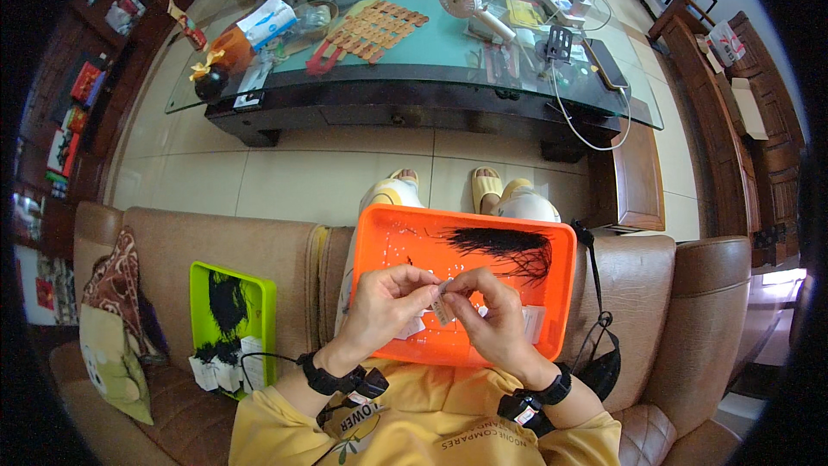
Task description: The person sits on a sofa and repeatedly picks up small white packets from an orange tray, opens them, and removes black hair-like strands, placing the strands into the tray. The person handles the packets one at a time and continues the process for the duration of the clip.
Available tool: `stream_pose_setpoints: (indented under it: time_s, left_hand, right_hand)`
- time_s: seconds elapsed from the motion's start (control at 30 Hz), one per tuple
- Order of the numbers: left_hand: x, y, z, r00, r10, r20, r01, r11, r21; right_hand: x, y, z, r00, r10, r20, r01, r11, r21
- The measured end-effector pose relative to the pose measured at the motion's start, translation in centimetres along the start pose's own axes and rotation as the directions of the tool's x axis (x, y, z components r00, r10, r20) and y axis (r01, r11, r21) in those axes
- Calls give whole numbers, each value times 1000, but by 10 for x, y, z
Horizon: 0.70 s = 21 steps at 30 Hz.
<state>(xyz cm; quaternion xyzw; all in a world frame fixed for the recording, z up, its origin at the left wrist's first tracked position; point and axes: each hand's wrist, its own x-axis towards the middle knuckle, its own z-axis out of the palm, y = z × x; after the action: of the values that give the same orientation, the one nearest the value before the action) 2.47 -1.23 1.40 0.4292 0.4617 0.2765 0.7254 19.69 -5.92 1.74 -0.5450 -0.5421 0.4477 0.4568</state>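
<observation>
Over an orange plastic tray (463, 351) on my lap, both hands pinch one small printed paper tag (442, 312). My left hand (388, 301) grips its upper left edge between thumb and index finger. My right hand (493, 310) has its thumb and fingertips at the tag's upper right, where the exact grip is partly hidden. A bundle of thin black strings (501, 244) lies at the tray's far right. Small white bits are scattered on the tray floor. White paper pieces (411, 327) lie under my left hand, and a white card (533, 323) sits beside my right wrist.
On the brown leather sofa (220, 233) to the left stands a green tray (270, 323) with black strings and white tags. A black drawstring pouch (599, 372) lies at the right. Ahead, a glass-topped table (414, 77) bears a handheld fan (475, 8), a phone (605, 63) and cables.
</observation>
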Motion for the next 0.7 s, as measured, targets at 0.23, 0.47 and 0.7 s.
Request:
stream_pose_setpoints:
  time_s: [0.23,0.47,0.7]
  left_hand:
    - [7,-4,-2,975,200,-95,-200,980,3]
    - [8,-4,-4,964,228,-136,-221,973,64]
    - [8,-5,-2,964,203,-171,-203,979,17]
  right_hand:
    - [1,0,-12,949,180,258,-253,926,282]
    - [4,2,-4,951,252,177,-302,877,375]
    - [10,5,7,947,319,-32,-298,913,280]
